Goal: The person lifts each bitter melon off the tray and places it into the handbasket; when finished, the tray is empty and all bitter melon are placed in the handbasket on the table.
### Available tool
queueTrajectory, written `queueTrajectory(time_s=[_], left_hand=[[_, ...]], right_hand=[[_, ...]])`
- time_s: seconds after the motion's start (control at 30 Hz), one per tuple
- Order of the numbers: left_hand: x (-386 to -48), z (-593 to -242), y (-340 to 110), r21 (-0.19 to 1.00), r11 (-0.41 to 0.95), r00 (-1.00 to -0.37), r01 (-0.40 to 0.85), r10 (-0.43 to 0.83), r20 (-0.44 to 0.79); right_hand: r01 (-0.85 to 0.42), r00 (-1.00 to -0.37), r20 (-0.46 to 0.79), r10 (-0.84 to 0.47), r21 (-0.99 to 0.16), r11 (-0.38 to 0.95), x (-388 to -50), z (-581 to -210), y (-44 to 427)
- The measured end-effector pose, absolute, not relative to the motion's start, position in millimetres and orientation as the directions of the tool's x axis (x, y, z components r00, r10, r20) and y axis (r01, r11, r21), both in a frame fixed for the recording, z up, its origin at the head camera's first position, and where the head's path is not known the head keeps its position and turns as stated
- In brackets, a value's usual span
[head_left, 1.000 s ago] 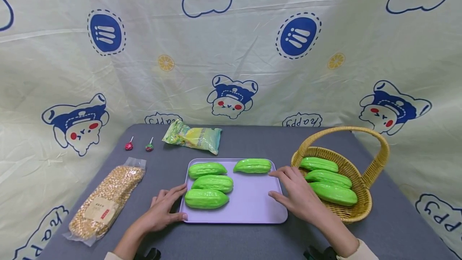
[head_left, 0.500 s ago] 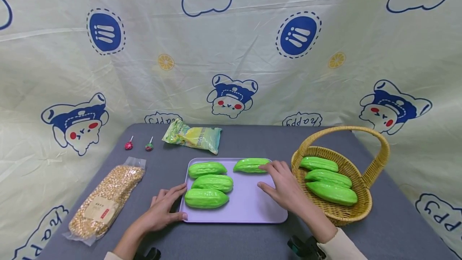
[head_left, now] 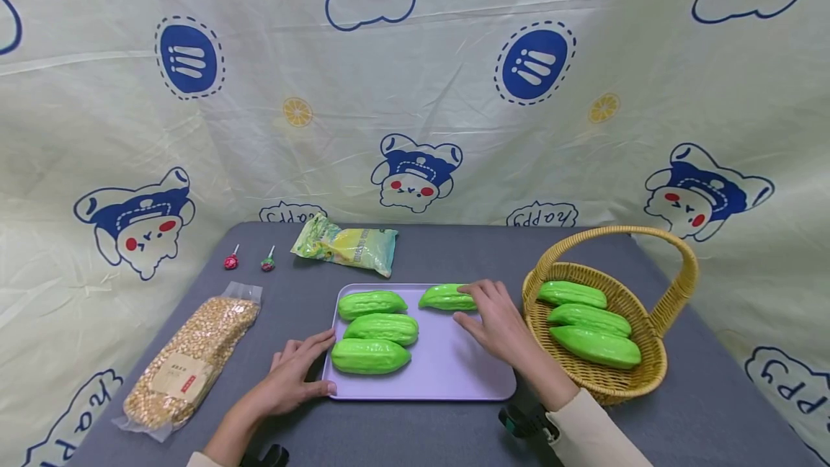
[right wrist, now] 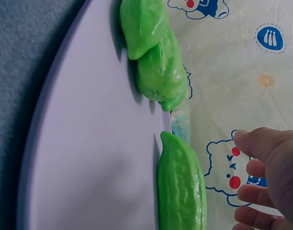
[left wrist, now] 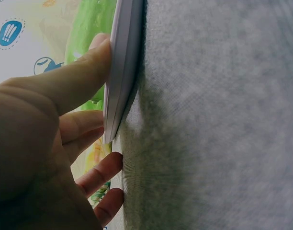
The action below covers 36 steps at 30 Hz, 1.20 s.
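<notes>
On the lilac tray (head_left: 454,373) (left wrist: 123,62), three green bumpy melons, the nearest (head_left: 371,357), lie stacked front to back at the left. A single melon (head_left: 441,298) (right wrist: 181,191) lies at the back right. My left hand (head_left: 288,379) (left wrist: 36,129) touches the tray's left edge, thumb at the rim and fingers spread. My right hand (head_left: 496,323) (right wrist: 280,177) hovers over the single melon's right end, fingers loosely bent and apart; in the right wrist view a gap shows between them.
A wicker basket (head_left: 658,352) holding three more melons stands right of the tray, its handle raised. A bag of kernels (head_left: 194,359) lies at the left. Behind are two lollipops, red (head_left: 230,261) and green (head_left: 268,263), and a green-yellow packet (head_left: 350,247).
My right hand has moved left and slightly back, from beside the tray's right edge to over the single melon's end. My left hand has stayed in place.
</notes>
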<state>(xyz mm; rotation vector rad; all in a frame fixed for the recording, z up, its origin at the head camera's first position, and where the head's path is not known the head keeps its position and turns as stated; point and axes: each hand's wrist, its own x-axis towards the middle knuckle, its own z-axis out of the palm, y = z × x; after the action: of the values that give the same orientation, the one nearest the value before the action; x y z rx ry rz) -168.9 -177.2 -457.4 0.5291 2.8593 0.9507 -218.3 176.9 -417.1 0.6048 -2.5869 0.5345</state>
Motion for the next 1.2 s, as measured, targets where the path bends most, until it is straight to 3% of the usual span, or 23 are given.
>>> queueTrajectory(time_s=[0.3,0.73,1.2], left_hand=[[-169.2,-458.8,-178.4,0.591,0.745,-0.934,0.31,0.354,0.043],[-168.8,-458.9,-177.9,0.597,0.741,-0.935,0.309,0.353,0.047],[-168.6,-459.5,-177.8,0.6,0.733,-0.931,0.321,0.36,0.059]], right_hand=[[-0.443,-0.836,0.479,-0.267,-0.301,0.845,-234.2,-424.8,172.5],[-0.327,-0.921,0.339,-0.194,-0.399,0.857,-255.0,-426.8,167.0],[-0.247,-0.957,0.248,-0.148,-0.435,0.866,-272.3,-432.5,171.4]])
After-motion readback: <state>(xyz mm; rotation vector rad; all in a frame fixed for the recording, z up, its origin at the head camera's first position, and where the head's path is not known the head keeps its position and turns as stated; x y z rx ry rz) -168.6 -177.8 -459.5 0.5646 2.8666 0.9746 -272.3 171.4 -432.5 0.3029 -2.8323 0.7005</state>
